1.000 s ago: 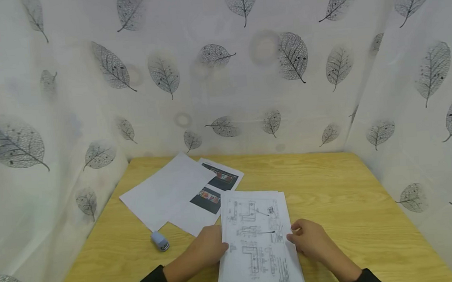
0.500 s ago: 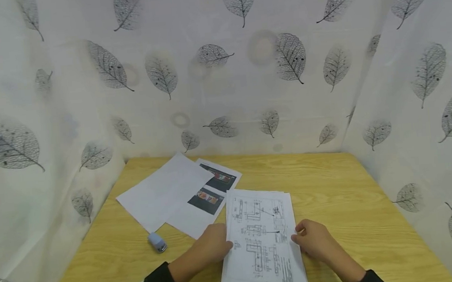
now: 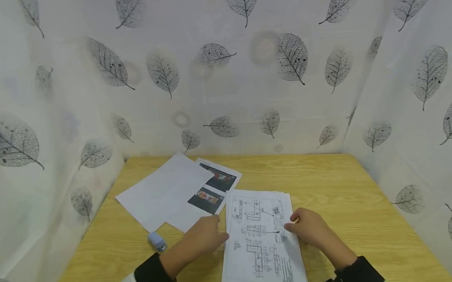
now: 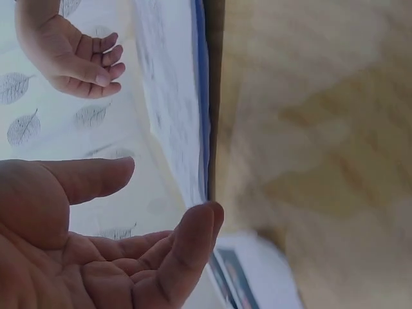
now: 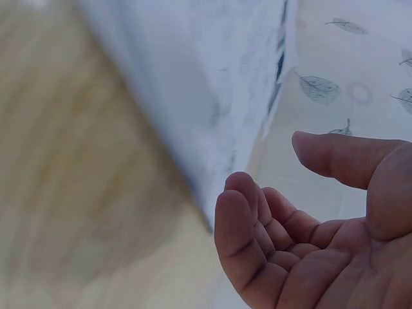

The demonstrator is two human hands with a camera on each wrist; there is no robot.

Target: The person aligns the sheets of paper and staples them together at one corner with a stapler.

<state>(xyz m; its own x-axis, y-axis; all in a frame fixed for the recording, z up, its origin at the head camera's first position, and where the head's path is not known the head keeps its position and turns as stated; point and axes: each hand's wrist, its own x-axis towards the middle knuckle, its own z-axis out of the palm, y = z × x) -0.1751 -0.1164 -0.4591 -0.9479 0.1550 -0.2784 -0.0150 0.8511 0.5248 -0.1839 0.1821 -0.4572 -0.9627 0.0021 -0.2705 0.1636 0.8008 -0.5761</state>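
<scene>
A stack of paper sheets (image 3: pixel 260 244) lies on the table in front of me, with line drawings printed on its top sheet. By its left edge is my left hand (image 3: pixel 203 236), thumb apart from the fingers. The left wrist view shows nothing between that thumb and fingers, with the stack's side (image 4: pixel 201 96) beyond the fingertips. My right hand (image 3: pixel 309 228) hovers at the right edge, its thumb over the top sheet in the head view. In the right wrist view, the right hand (image 5: pixel 322 238) has loosely bent fingers and holds nothing; the stack (image 5: pixel 187 71) is beyond it.
Left of the stack, a blank white sheet (image 3: pixel 166 190) overlaps a sheet with dark printed pictures (image 3: pixel 206 200). A small light-blue object (image 3: pixel 156 241) with a dark end lies near my left forearm. A leaf-patterned curtain (image 3: pixel 222 92) surrounds the wooden table (image 3: pixel 333 185).
The stack shifted slightly right between the two earlier frames, gripped at both edges. Since then, both hands have let go and moved a little up and away from the paper, which stays put.
</scene>
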